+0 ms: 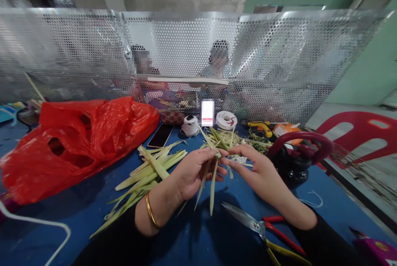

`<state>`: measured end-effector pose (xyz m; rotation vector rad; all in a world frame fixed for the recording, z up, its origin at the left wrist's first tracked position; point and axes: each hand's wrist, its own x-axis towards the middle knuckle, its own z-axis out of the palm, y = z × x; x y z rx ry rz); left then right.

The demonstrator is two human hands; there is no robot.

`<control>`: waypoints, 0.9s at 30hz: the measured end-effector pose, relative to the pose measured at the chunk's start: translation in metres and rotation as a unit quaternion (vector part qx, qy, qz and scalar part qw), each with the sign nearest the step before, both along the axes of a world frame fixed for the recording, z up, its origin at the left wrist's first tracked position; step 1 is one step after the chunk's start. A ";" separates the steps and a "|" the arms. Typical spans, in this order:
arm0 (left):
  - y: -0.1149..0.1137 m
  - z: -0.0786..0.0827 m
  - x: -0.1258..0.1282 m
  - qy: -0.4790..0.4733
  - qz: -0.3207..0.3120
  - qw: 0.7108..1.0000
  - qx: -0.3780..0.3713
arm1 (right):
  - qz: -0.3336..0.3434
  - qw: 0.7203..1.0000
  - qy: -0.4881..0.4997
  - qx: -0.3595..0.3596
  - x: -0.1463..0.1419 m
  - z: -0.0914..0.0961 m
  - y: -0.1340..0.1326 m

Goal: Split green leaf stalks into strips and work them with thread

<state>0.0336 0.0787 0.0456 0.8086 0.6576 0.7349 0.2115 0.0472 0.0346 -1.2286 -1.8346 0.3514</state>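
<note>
In the middle of the view my left hand (198,171), a gold bangle on its wrist, pinches several pale green leaf strips (213,187). Two long ends of the strips hang below the fingers, and others stick up above. My right hand (251,167) meets it from the right, thumb and forefinger closed on the same strips near a small fold. Left of my left hand lies a pile of similar long leaves (155,169). Scissors (248,218) with red and yellow handles rest on the blue table (192,241) below my right hand.
A red plastic bag (93,134) covers the left side. Behind my hands are a phone (160,136), white thread (190,125), a ribbon spool (226,120) and leaf scraps (254,144). A dark pot (288,165) stands right. A perforated metal screen (186,34) separates two people.
</note>
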 end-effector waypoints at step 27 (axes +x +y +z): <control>0.003 -0.007 0.003 0.144 -0.010 0.988 0.053 | 0.015 0.994 -0.087 -0.063 0.005 0.001 0.002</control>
